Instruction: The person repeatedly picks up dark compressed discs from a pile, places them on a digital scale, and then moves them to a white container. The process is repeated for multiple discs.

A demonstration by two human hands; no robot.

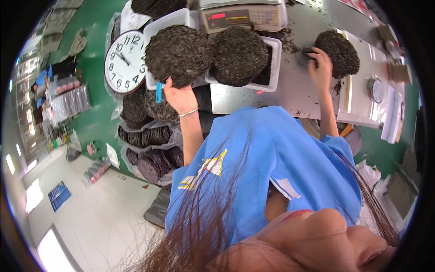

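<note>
My left hand (180,97) is closed on the lower edge of a round, dark disc of dried seaweed (177,54), held tilted up. A small blue strip-shaped thing (158,92) shows beside my fingertips; whether I grip it too I cannot tell. A second seaweed disc (239,56) lies to the right, over a white plastic tray (274,68) with dark crumbs inside. On the right, the bent fingers of my right hand (321,69) pinch a small dark piece (308,51) that looks like loose seaweed. Right beside that hand rests another seaweed disc (337,53).
Behind the tray stands a digital scale (240,17) with a lit red display. A round wall clock (126,61) is at the left. Stacked discs in plastic bags (152,136) sit below it. Crumbs dot the metal table (290,97). A small round dial (375,89) lies far right.
</note>
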